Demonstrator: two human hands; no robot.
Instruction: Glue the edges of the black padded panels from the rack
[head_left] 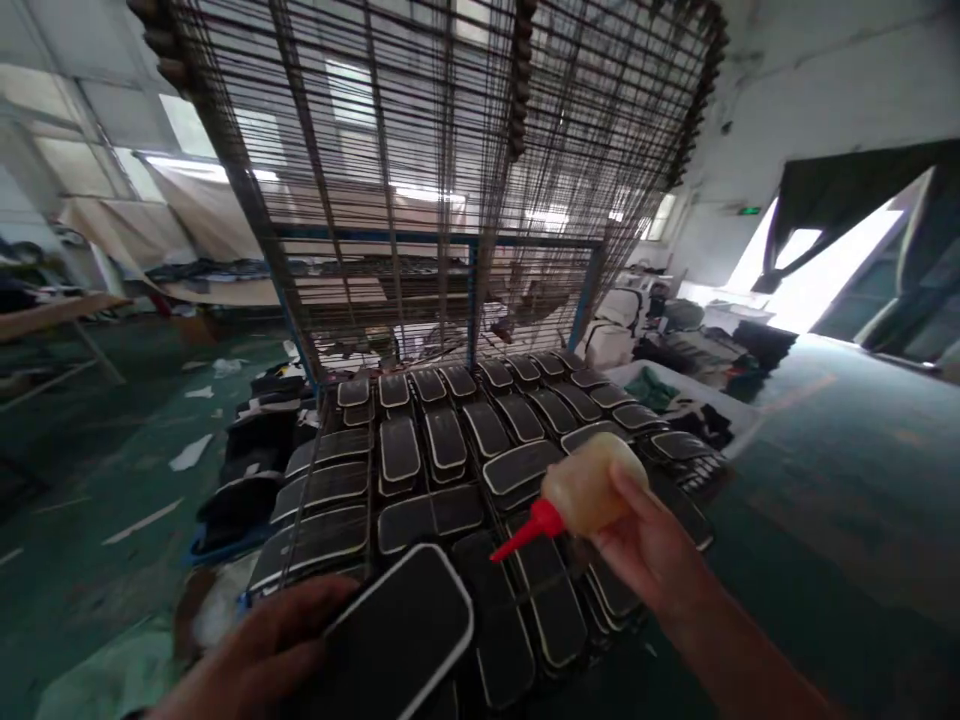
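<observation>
My left hand [277, 640] grips a black rounded-rectangle panel [397, 640] by its left edge. A white line runs along the border of the panel. In my right hand [645, 530] is a squeeze bottle [596, 485] with yellowish contents, fingers wrapped round its body. Its red nozzle [529, 528] points down and left, a little apart from the held panel. Below both hands lie many similar black panels with pale edges [487, 430], spread in rows on a wire rack. The tips of some left fingers are hidden behind the panel.
A tall wire rack frame [450, 130] with several grids tilted up rises behind the panels. Piles of dark fabric [251, 450] stand at the left. To the right is a white bin [739, 415] with cloth pieces. Paper scraps [191, 453] litter the green floor.
</observation>
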